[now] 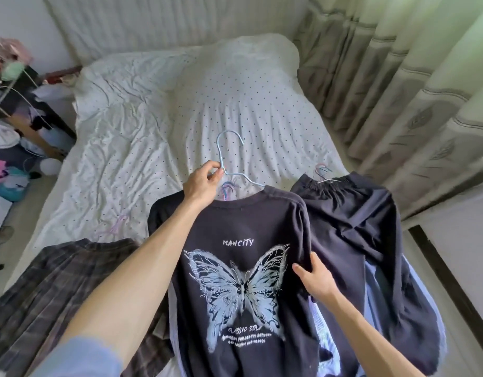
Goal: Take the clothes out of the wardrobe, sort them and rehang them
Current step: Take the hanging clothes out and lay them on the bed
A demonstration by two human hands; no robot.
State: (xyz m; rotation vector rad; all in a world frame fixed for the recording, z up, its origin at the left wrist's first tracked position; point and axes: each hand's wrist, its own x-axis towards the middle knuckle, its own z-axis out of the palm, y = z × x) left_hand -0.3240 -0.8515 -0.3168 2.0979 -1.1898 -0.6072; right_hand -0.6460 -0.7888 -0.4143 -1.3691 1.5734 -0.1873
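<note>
The big bed (pixel 142 126) with the dotted white sheet is filling most of the room, and the clothes are lying at its near end, close to the person. A checked skirt (pixel 58 281) is lying on the left and dark trousers (pixel 352 213) are lying on the right. In the middle, the dark butterfly T-shirt (pixel 235 229) is sitting on top of a blue striped shirt (pixel 324 336). I cannot tell if it is resting there or being held just above. The T-shirt is lying picture side up. Its long way is running from the person toward the far end of the bed, with the collar far and the bottom edge near. It is hanging on a thin blue hanger (pixel 220 156), and the hook is pointing away from the person and curling to the right. The left hand (pixel 201 183) is pinching the hanger just under the hook. The right hand (pixel 315 278) is gripping the right side of the T-shirt with curled fingers. It looks like the person is sorting this T-shirt. To do it well, the left hand should be holding the hanger level so the collar is not slipping off, and the right hand should be pulling the cloth flat and straight before the T-shirt is lifted.
</note>
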